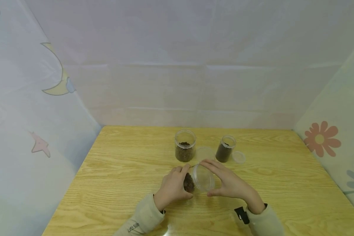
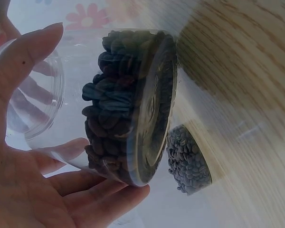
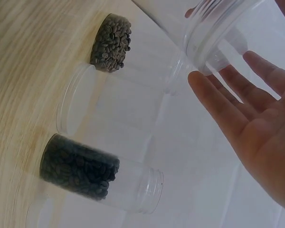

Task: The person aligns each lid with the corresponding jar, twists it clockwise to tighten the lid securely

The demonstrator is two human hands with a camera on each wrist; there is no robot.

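A clear wide-mouth jar [image 2: 73, 61] with dark coffee beans [image 2: 116, 104] lies tilted between my hands, its ridged mouth end to the right in the head view. My left hand [image 1: 172, 186] grips its body, thumb on one side and fingers on the other. At the mouth end, my right hand [image 1: 228, 180] holds the ridged rim [image 3: 204, 33], fingers at the far side and thumb at the near side. Through the clear plastic, the left wrist view shows some of the right fingers. The beans sit toward the jar's base.
Beyond my hands stand a wide jar [image 1: 185, 151] part full of brown beans and a slimmer jar [image 1: 223, 152] of darker beans, both uncapped. A larger clear lid [image 1: 205, 152] and a smaller lid [image 1: 239, 157] lie beside them on the wooden table [image 1: 129, 157].
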